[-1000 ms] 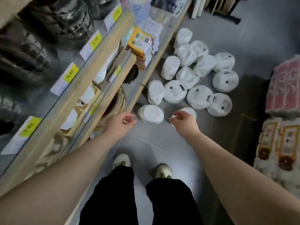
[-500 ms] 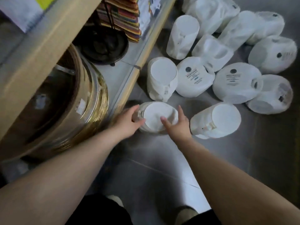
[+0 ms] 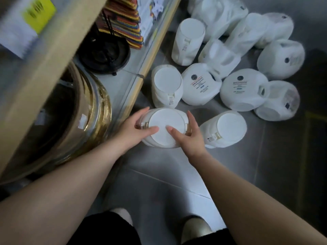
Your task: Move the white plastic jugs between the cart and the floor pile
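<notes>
**Inspector:** Grey floor tiles (image 3: 159, 175) carry the load at this station, beside the bottom shelf (image 3: 141, 68) of the rack. The white jar (image 3: 165, 128) stands on the floor just off the shelf edge, with more wrapped jars (image 3: 201, 85) crowded behind it and to its right.

**Operator:** What could fail from this position?

**Inspector:** Three risks, in my judgement. First, the jar's wrapping looks smooth; if you lift by side pressure alone, it may slide out of your palms. Second, the neighbouring jar (image 3: 224, 129) lies just beside your right wrist; a sideways swing could knock it and set it rolling. Third, the shelf edge and the large glass jar (image 3: 74, 121) sit close on the left; a tilted lift could strike either.

**Operator:** Confirm the hand pose.

**Inspector:** Your left hand (image 3: 134, 131) wraps the jar's left side, thumb laid across the flat white top, fingers curled round the far wall. Your right hand (image 3: 190, 137) mirrors it on the right side, thumb on the top, index finger extended along the far edge. Both hands grasp the jar; neither is slack. Both forearms reach down and forward from above, wrists angled inward.

**Operator:** Is the jar clear of the floor?

**Inspector:** That cannot be determined from this view.
</notes>
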Available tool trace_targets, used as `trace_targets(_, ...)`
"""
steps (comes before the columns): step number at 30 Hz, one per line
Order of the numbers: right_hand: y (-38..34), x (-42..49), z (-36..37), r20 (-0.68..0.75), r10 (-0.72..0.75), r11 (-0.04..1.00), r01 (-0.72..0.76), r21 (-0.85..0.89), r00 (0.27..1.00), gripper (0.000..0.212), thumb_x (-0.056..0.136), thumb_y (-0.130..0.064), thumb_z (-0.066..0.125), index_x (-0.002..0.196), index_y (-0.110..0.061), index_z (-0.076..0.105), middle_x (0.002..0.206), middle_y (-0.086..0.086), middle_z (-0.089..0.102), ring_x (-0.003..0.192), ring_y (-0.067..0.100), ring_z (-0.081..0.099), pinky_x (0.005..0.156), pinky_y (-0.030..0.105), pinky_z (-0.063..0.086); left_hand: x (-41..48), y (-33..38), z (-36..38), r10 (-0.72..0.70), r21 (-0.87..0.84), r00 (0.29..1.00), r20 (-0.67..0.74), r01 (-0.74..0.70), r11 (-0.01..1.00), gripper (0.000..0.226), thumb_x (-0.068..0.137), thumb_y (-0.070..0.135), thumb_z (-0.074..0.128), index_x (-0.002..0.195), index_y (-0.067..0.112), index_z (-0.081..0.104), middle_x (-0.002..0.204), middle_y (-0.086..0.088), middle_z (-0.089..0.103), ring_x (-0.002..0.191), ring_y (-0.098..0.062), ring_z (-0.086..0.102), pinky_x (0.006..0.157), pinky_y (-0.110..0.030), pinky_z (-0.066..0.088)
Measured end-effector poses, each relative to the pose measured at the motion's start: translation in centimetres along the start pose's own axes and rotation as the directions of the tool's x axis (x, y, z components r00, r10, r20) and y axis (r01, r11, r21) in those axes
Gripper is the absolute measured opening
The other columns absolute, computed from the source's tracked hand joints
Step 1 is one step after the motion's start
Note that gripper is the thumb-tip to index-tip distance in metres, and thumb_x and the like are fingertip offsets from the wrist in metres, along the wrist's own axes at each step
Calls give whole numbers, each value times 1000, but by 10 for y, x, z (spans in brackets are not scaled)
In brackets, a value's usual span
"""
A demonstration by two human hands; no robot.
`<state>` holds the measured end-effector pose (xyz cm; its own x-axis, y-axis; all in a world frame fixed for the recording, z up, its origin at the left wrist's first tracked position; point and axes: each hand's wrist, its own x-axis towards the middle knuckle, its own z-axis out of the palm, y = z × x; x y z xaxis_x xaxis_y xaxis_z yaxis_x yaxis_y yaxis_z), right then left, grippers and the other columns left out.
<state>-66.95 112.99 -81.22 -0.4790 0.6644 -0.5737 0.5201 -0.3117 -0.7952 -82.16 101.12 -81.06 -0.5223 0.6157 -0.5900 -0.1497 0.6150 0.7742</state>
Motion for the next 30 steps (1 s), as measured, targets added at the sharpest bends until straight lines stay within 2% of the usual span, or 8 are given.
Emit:
trace_targets(6,-144,-113,-43,28,-40,999,40,9,999,83,75,-29,82,146,-28,39,134,-7,48,111,5,53,76,6,46,-129,131,-35,8,-41,998,-63,-10,999,77,76,22,81,142,35,45,121,13,55,109,-7,53,77,-11,46)
trace_targets(8,-196,-156,-56,27,-52,998,51,27,998,85,73,-30,84,145,-29,40,135,-9,48,116,8,53,87,14,49,-174,175,-53,26,-42,998,-62,-29,999,77,73,24,84,139,37,47,117,17,59,106,-5,58,76,-7,47)
trace_targets(12,-279,-233,-73,56,-59,997,56,47,997,90,67,-31,88,144,-31,42,133,-11,51,121,11,54,95,27,50,-258,246,-83,53,-68,995,-83,-58,996,82,52,47,86,126,52,51,116,21,63,107,-5,63,95,-29,52)
trace_targets(18,-362,-316,-86,113,-161,987,157,43,980,86,66,-29,89,141,-31,46,129,-11,53,117,11,55,96,30,51,-365,318,-110,113,-76,971,-209,-132,988,77,71,16,86,137,30,49,122,4,61,103,-9,59,81,-14,49)
trace_targets(21,-384,-332,-90,202,-221,975,214,57,954,82,65,-28,90,137,-29,50,125,-12,56,116,11,58,94,31,53,-401,332,-111,134,-96,935,-328,-174,980,73,78,15,80,142,27,47,118,5,57,90,8,57,72,-5,46)
trace_targets(24,-401,-343,-95,331,-285,955,298,11,900,82,60,-38,90,133,-31,53,127,-10,58,116,12,58,91,28,54,-435,338,-101,134,-126,888,-440,-209,970,73,74,24,83,139,31,49,123,9,58,97,9,57,73,-5,47)
trace_targets(27,-417,-358,-97,482,-346,913,407,-25,805,89,54,-48,90,134,-32,54,130,-9,59,119,13,57,98,37,51,-476,337,-83,61,-224,822,-567,-225,948,77,52,49,88,122,53,57,125,9,63,110,-11,63,93,-36,55)
trace_targets(30,-430,-387,-97,622,-361,865,499,-56,695,82,67,-37,88,139,-29,49,132,-9,55,120,12,55,98,33,50,-524,330,-62,-8,-287,728,-686,-260,922,81,56,46,89,129,48,55,123,6,64,101,-8,66,81,-25,57)
